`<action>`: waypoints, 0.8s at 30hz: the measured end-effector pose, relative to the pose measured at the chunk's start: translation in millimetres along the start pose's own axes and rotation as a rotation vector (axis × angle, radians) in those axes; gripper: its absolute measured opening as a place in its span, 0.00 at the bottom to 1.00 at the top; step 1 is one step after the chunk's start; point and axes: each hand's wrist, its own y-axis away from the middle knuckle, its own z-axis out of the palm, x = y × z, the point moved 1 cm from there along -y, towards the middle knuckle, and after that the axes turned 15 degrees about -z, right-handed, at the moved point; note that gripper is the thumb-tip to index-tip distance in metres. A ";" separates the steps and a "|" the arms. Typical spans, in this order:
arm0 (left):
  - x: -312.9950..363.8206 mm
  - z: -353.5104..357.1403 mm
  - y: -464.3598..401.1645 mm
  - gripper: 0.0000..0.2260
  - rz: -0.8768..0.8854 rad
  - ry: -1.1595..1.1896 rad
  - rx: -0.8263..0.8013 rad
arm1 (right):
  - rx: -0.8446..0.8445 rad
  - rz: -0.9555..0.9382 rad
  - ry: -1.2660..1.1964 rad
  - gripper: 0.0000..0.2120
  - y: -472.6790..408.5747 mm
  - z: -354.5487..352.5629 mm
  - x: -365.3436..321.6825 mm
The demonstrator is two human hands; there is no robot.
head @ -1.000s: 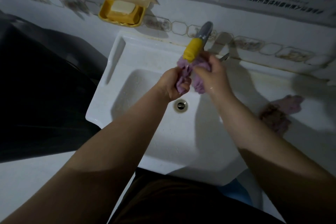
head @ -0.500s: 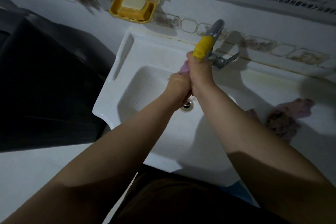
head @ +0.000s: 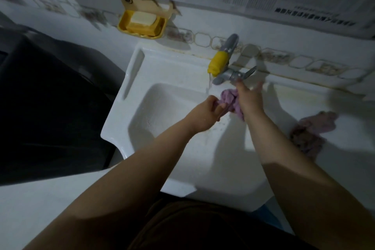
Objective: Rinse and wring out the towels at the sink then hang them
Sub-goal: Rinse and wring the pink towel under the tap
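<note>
Now, over the glossy white sink (head: 129,95), a bunched, nubby purple towel (head: 230,98) hangs between both hands. Left hand (head: 207,115) pinches one end with curled fingers; right hand (head: 250,97) spreads straight fingers toward the grey metal tap handle (head: 248,72). Water trickles from the yellow spout (head: 217,64). Another crumpled towel (head: 310,130) lies on the ledge.
</note>
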 end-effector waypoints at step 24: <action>-89.8 -52.1 14.4 0.25 -0.451 -0.159 -0.522 | -0.662 0.170 0.341 0.27 10.8 -23.7 14.5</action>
